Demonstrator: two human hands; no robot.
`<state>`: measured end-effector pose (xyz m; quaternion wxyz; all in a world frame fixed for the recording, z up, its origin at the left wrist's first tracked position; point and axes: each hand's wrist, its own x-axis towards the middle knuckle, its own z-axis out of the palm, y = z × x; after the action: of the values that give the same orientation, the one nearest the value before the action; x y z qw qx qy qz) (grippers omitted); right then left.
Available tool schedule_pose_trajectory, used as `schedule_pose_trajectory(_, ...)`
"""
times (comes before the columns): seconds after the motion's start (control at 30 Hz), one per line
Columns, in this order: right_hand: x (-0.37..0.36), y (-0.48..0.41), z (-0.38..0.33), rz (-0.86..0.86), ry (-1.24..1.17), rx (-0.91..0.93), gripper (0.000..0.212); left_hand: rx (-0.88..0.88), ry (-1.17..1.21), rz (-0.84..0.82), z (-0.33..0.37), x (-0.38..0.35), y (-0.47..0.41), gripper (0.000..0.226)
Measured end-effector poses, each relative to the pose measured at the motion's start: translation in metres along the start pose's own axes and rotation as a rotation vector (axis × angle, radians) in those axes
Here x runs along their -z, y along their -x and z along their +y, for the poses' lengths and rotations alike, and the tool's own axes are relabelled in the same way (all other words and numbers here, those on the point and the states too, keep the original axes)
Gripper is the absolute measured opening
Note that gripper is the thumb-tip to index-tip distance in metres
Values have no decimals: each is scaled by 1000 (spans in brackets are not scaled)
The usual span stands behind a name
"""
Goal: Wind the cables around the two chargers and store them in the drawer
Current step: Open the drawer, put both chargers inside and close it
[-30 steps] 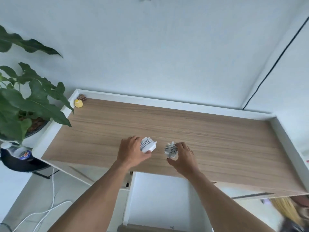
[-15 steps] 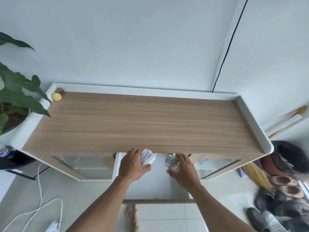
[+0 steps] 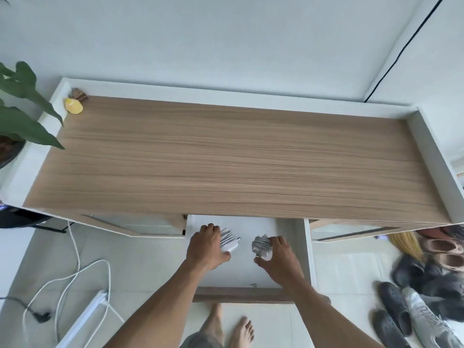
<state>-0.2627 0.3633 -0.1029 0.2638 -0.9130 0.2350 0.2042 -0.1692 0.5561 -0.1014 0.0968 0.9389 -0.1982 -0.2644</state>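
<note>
Lower centre of frame: left hand (image 3: pixel 206 247) clamped on left charger (image 3: pixel 229 241); right hand (image 3: pixel 280 257) clamped on right charger (image 3: pixel 261 244); both held over open drawer (image 3: pixel 288 229), below tabletop (image 3: pixel 226 156).

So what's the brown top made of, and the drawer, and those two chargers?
The cabinet top looks like matte wood or wood-print laminate: long brown grain lines. The drawer seems smooth white coated board. The left charger in the left hand and right charger in the right hand look like hard white plastic, wound with rubbery-looking pale cable.
</note>
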Motion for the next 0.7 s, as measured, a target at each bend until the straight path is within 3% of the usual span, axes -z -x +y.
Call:
schedule_pose_trajectory(0.4, -43, -20, 16, 99, 41, -18, 61, -75, 59, 129, -6, -53, -22, 53)
schedule_pose_trajectory(0.7, -55, -25, 28, -10, 16, -107, 66, -22, 8, 171, 1, -68, -19, 58)
